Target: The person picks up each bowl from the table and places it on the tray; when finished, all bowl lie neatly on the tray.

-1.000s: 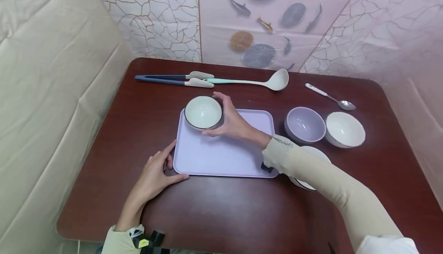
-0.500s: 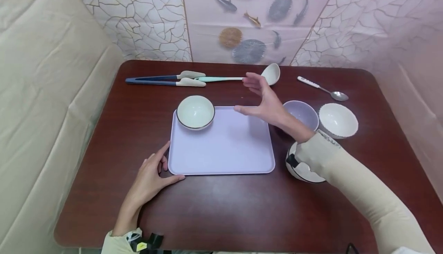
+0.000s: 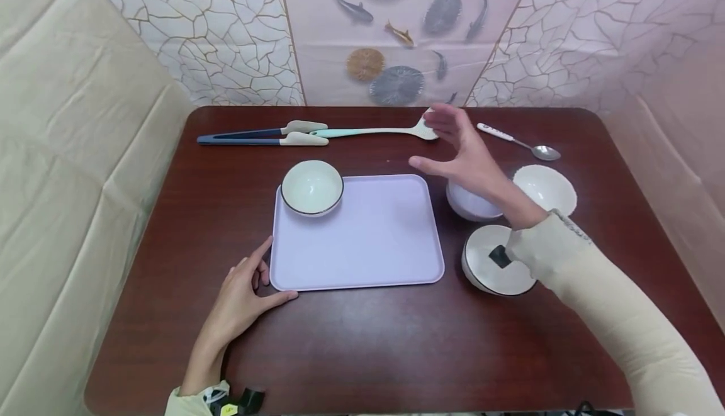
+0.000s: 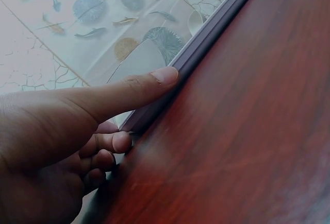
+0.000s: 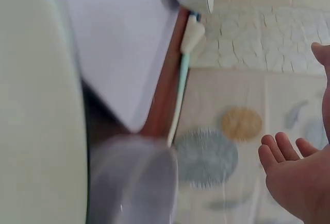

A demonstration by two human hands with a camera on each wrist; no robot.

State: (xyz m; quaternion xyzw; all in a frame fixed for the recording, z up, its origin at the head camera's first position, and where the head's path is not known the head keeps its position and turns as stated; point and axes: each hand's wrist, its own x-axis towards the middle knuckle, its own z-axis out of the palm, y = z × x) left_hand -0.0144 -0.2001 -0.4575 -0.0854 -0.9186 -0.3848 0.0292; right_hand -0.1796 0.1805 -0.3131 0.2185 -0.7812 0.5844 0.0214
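Note:
A pale purple tray (image 3: 362, 240) lies on the table. My left hand (image 3: 238, 303) is at its near left corner, the thumb along the front edge and the index finger at the left side; the left wrist view shows the thumb (image 4: 139, 90) against the tray's edge. On the tray's far left corner sits a pale bowl with a dark rim (image 3: 313, 186). My right hand (image 3: 472, 158) holds nothing, thumb and fingers spread apart. It hovers over a purple bowl (image 3: 470, 205), which it partly hides. In the right wrist view its fingers (image 5: 283, 149) are free.
A white bowl (image 3: 546, 186) with a wavy rim stands behind my right wrist. Nearer, another dark-rimmed bowl (image 3: 478, 271) is partly under my sleeve. Along the back lie tongs (image 3: 243, 136), a ladle (image 3: 368, 131) whose head my fingers partly cover, and a spoon (image 3: 518, 140).
My right hand has let go of the pale dark-rimmed bowl on the tray and moved right, over the purple bowl. My left hand has stayed at the tray corner. The head view has shifted slightly.

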